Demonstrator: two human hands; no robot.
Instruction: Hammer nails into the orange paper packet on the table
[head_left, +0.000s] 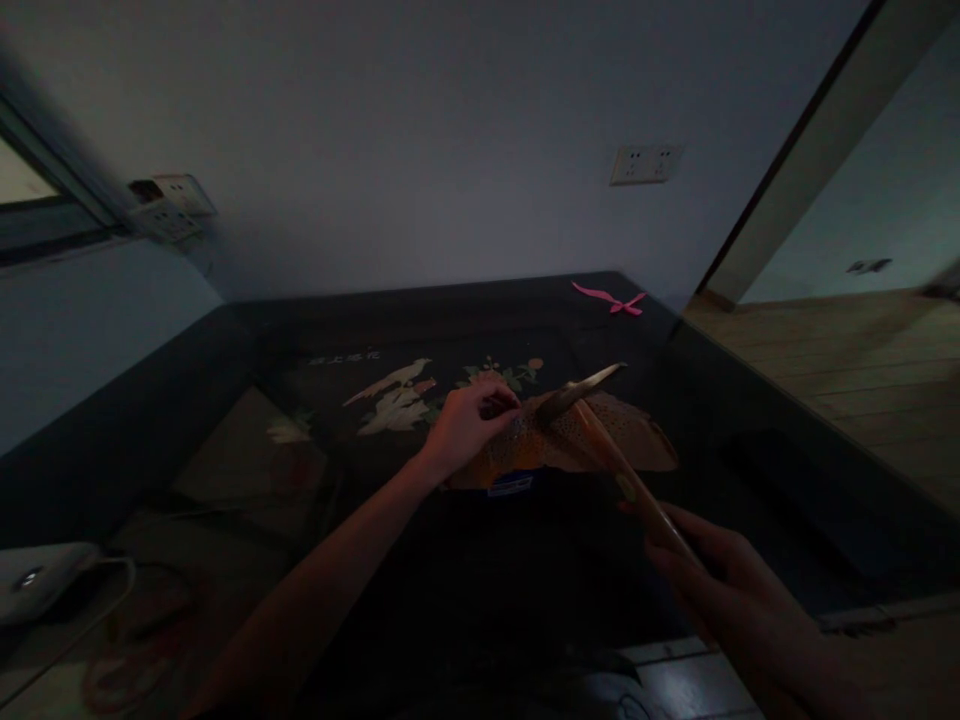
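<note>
My right hand [724, 572] is wrapped round the wooden handle of a claw hammer [626, 475]. The hammer's metal head lies over a brown sheet-like piece [634, 430] dotted with many small marks or holes. At the left part of that piece, my left hand [474, 425] has thumb and forefinger pinched together, close beside the hammer head. Whatever sits between those fingertips, if anything, is too small and dark to make out. A blue item with pale print [511, 485] shows at the piece's near edge.
Painted birds and flowers decorate the dark glossy tabletop [420, 590]. A pink ribbon [619, 303] lies near the back right corner, and a dark flat object [810, 500] rests at the right. At the left edge is a white device [45, 580] with a cable. Wall sockets [646, 164] are above the table.
</note>
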